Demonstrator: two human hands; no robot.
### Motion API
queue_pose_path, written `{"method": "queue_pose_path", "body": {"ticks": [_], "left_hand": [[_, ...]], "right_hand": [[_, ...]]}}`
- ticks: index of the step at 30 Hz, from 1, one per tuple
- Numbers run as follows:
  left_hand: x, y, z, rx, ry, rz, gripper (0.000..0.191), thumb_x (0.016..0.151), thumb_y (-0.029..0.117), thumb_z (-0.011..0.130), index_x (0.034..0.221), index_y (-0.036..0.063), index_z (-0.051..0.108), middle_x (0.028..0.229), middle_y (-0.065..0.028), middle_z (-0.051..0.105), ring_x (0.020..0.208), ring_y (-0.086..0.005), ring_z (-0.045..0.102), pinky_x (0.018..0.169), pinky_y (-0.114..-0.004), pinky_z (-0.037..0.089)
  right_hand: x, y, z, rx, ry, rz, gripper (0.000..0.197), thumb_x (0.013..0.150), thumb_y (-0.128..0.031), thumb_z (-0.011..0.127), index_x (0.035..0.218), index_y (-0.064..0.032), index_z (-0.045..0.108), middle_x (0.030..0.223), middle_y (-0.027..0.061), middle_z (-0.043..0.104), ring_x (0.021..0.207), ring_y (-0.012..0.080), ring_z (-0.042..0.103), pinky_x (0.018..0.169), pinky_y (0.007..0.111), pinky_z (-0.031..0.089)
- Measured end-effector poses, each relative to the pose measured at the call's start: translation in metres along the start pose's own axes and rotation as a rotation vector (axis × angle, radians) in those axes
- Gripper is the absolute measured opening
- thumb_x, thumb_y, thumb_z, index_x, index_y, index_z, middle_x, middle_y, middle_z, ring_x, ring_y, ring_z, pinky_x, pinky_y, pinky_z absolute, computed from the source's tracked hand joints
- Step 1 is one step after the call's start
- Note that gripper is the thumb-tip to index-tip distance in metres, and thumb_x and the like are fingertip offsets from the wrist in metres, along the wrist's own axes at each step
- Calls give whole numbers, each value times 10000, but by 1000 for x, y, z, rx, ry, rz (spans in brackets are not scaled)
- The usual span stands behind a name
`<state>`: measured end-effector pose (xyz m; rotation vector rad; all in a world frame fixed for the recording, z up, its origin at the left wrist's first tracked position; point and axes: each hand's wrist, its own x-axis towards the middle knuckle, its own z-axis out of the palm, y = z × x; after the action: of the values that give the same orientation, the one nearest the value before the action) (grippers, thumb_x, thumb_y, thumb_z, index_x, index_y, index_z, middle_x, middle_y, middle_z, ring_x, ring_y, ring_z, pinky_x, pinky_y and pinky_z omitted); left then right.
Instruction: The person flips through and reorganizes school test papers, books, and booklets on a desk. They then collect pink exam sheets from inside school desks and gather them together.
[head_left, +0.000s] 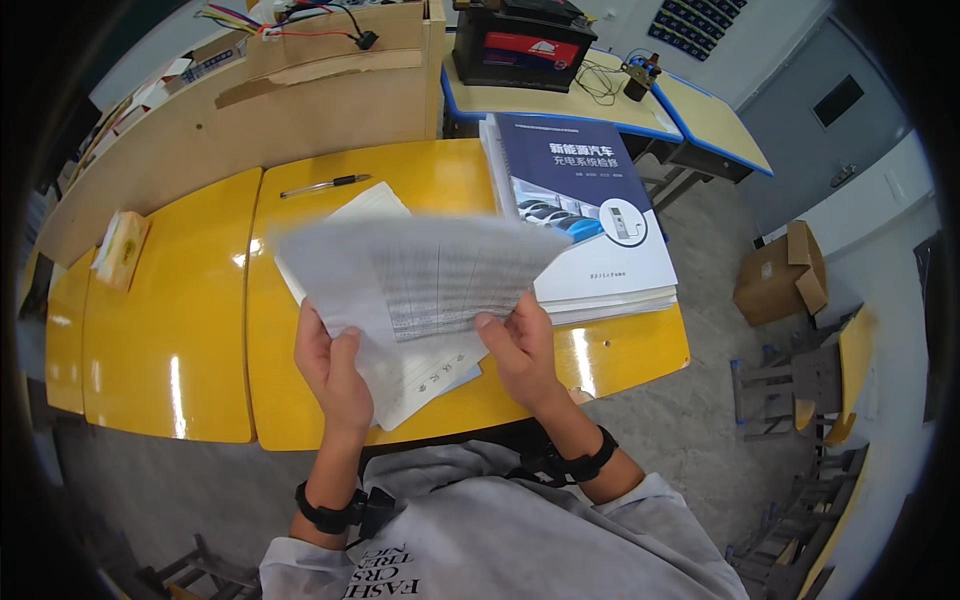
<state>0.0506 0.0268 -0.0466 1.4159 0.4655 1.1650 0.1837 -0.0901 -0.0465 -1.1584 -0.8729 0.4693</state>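
Note:
Between both hands I hold up a printed paper sheet (420, 277). A table of rows and columns fills its right part, and its far edge is blurred. My left hand (335, 364) grips the near left corner, thumb on top. At the right edge, my right hand (517, 349) pinches the paper. Beneath the sheet lies a notebook (409, 397), partly hidden, on the yellow tabletop (300, 405). Right of the sheet sits a stack of books, topped by a textbook (600, 259) with a dark blue and white cover. Beyond the notebook rests a gel pen (325, 186).
A tissue pack (122, 250) lies at the far left. A wooden partition (322, 112) borders the table's back. Behind the books stand a black battery (517, 52) and a small device with wires (641, 79). A cardboard box (780, 274) and chairs (814, 382) are on the right.

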Motion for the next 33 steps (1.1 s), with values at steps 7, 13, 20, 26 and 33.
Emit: {"method": "queue_pose_path", "body": {"ticks": [7,13,20,26,33], "left_hand": [[59,23,79,-7,-397,-110,427,826,18,416,1246,-49,377,1134,-165,510,1051,-201,498,916,-313,388],[91,-36,147,303,-607,-288,496,799,20,451,1285,-39,367,1175,-185,514,1049,-237,529,915,-315,410],[82,-26,122,563,-628,-96,571,783,196,566,1261,-72,404,896,-147,464,764,-231,462,728,-312,415],[38,23,18,667,-295,-13,485,814,122,545,1252,-28,400,1128,-167,480,975,-261,490,837,-351,401],[-52,28,-57,948,-68,-224,510,827,100,522,1298,-10,361,1217,-180,474,1076,-273,472,889,-360,385]], "right_hand": [[60,-69,-68,-295,145,101,413,813,-16,482,1206,39,371,1088,141,549,973,157,543,848,277,429],[99,-34,-151,-780,215,114,411,748,-68,526,1131,78,493,1038,209,611,948,246,605,829,310,448],[89,-41,-144,-1080,178,149,486,729,-137,589,1172,44,501,1060,236,584,984,334,578,860,363,437],[16,-77,-79,-872,186,-76,227,798,-36,539,1013,28,572,883,119,588,824,178,557,740,265,434],[13,-1,20,-1147,-272,-71,556,800,-106,594,1276,27,339,1230,243,434,1131,377,430,972,405,347]]}}
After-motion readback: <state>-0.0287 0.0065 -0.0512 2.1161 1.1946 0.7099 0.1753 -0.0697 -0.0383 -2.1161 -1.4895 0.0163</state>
